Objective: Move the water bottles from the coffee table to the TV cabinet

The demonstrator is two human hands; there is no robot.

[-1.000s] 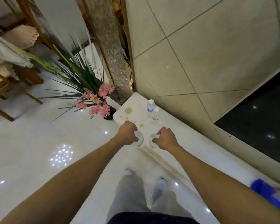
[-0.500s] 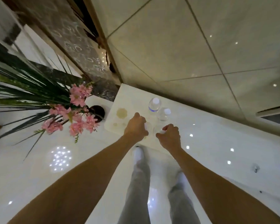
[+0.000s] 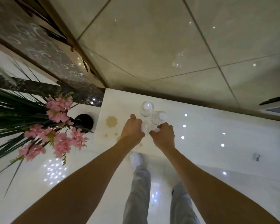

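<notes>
Two bottles (image 3: pixel 146 109) (image 3: pixel 158 117) stand upright with white caps on the white TV cabinet (image 3: pixel 200 126), close together near its left end, just beyond the hands. Two more bottles are at the hands themselves: a pale cap and neck show beside the left hand (image 3: pixel 132 130), and a bit of white shows under the right hand (image 3: pixel 162 135). Both hands are curled narrow around these from above, knuckles up, thumbs turned inward toward each other. Whether the bottles already rest on the cabinet top I cannot tell; they are mostly hidden.

The step looks like setting this pair down next to the first pair. The next move calls for feeling both bases seat flat, then opening the fingers and lifting straight up, so the neighbours just beyond are not knocked.

Both forearms reach forward and down, nearly parallel, wrists slightly bent. Brownish stains (image 3: pixel 111 121) mark the top left of the left hand. A vase (image 3: pixel 83 122) of pink flowers (image 3: pixel 58 110) stands on the floor beside the cabinet's end.
</notes>
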